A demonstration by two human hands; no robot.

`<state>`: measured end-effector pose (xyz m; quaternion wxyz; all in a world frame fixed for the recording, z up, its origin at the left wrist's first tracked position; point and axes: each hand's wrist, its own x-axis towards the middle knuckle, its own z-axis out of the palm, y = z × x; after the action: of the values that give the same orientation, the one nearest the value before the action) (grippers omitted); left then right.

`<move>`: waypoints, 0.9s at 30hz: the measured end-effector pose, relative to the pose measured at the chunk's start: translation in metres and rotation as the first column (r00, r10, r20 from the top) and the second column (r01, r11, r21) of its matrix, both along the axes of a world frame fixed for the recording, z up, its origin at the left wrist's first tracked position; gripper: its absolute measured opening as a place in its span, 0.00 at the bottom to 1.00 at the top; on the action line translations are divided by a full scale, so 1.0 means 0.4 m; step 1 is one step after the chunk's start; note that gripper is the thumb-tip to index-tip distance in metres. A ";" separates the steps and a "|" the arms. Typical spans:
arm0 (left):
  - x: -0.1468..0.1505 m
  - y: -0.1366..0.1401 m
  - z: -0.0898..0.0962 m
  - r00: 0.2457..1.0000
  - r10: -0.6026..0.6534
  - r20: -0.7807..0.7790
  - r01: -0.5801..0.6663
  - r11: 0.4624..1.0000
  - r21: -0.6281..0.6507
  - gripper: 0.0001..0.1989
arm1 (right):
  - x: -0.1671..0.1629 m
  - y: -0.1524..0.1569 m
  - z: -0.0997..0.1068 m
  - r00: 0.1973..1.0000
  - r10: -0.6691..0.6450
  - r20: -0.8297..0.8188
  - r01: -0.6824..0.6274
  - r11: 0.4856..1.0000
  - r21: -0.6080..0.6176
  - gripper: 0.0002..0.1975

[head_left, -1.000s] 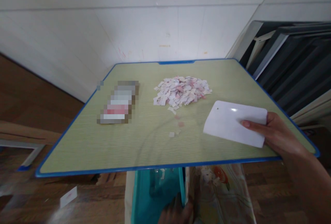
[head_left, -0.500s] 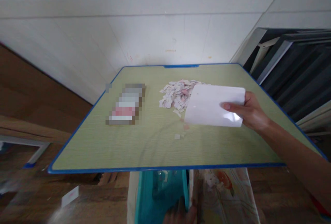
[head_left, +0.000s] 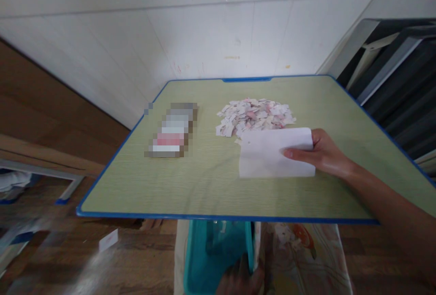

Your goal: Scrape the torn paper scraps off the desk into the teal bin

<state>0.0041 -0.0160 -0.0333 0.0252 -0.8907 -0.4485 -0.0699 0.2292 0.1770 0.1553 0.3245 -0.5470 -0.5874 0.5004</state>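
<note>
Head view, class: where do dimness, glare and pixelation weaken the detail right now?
Head view: the left hand is dim below the tabletop; head view: mosaic blocks hide detail left of the paper scraps; head view: glare whitens part of the wooden floor, lower left.

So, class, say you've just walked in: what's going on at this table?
A person's right hand holds a white card over the table, in front of a heap of paper scraps. Their left hand is below, at the side of a teal tray. A pixelated item lies left of the heap.
</note>
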 end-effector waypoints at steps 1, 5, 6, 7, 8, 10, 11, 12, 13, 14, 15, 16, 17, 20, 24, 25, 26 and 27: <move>-0.001 -0.004 -0.006 1.000 0.011 -0.009 -0.011 1.000 -0.006 0.22 | -0.001 0.001 0.000 1.000 0.019 -0.005 -0.019 1.000 -0.010 0.08; -0.008 -0.009 -0.011 0.999 -0.007 -0.052 0.004 0.998 -0.065 0.22 | 0.005 0.001 -0.003 0.999 -0.013 -0.038 0.012 1.000 -0.022 0.09; -0.009 -0.007 -0.007 0.998 -0.024 -0.058 0.019 0.996 -0.087 0.22 | 0.008 0.000 -0.003 0.998 -0.037 -0.044 0.036 0.999 -0.016 0.09; -0.010 -0.006 -0.003 0.997 -0.037 -0.063 0.030 0.994 -0.106 0.22 | 0.010 0.000 -0.003 0.997 -0.054 -0.049 0.054 0.998 -0.010 0.09; -0.011 -0.005 0.001 0.997 -0.040 -0.067 0.032 0.992 -0.122 0.22 | 0.012 -0.001 -0.003 0.997 -0.055 -0.051 0.055 0.998 -0.008 0.08; -0.011 -0.005 0.002 0.997 -0.032 -0.070 0.022 0.990 -0.137 0.24 | 0.012 -0.002 -0.005 0.999 -0.010 -0.042 0.010 1.000 -0.010 0.08; -0.011 -0.006 -0.001 0.997 -0.027 -0.068 0.017 0.990 -0.143 0.24 | 0.011 -0.003 -0.006 0.999 0.020 -0.036 -0.020 1.000 -0.011 0.08; -0.010 -0.008 -0.006 0.998 -0.022 -0.065 0.012 0.989 -0.149 0.25 | 0.009 -0.003 -0.008 0.999 0.044 -0.033 -0.044 0.999 -0.012 0.08; -0.010 -0.010 -0.012 0.998 -0.022 -0.063 0.012 0.988 -0.153 0.25 | 0.007 -0.003 -0.010 0.998 0.058 -0.031 -0.058 0.998 -0.010 0.09; -0.010 -0.013 -0.017 0.998 -0.023 -0.063 0.013 0.988 -0.151 0.25 | 0.005 -0.004 -0.012 0.998 0.060 -0.031 -0.060 0.998 -0.004 0.09; -0.010 -0.015 -0.021 0.998 -0.019 -0.065 0.010 0.990 -0.142 0.25 | 0.003 -0.004 -0.014 0.998 0.054 -0.033 -0.054 0.999 0.004 0.09; -0.009 -0.016 -0.024 0.998 -0.012 -0.068 0.003 0.992 -0.129 0.25 | 0.001 -0.004 -0.015 0.998 0.051 -0.034 -0.051 0.999 0.013 0.10; -0.009 -0.017 -0.025 0.997 -0.005 -0.071 -0.003 0.993 -0.119 0.24 | -0.001 -0.003 -0.017 0.998 0.053 -0.036 -0.052 0.998 0.023 0.10; -0.010 -0.014 -0.019 0.998 -0.003 -0.070 -0.006 0.993 -0.121 0.23 | -0.007 -0.004 -0.018 0.994 0.101 -0.043 -0.100 0.995 0.019 0.11; -0.010 -0.012 -0.015 0.999 -0.013 -0.035 0.009 0.991 -0.136 0.21 | -0.009 -0.006 -0.019 0.989 0.137 -0.061 -0.138 0.990 -0.025 0.12; -0.010 -0.012 -0.015 0.999 -0.009 -0.038 0.004 0.992 -0.126 0.21 | -0.006 -0.006 -0.020 0.992 0.111 -0.065 -0.113 0.993 -0.022 0.11; -0.009 -0.013 -0.015 0.999 -0.004 -0.048 -0.001 0.994 -0.113 0.22 | -0.002 -0.006 -0.021 0.995 0.076 -0.068 -0.077 0.997 -0.014 0.10; -0.009 -0.013 -0.014 0.999 -0.003 -0.054 -0.002 0.995 -0.101 0.22 | 0.003 -0.006 -0.021 0.997 0.035 -0.070 -0.036 0.999 -0.003 0.10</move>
<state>0.0007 -0.0213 -0.0391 -0.0077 -0.8925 -0.4504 -0.0229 0.2304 0.1747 0.1469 0.3348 -0.5194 -0.5842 0.5261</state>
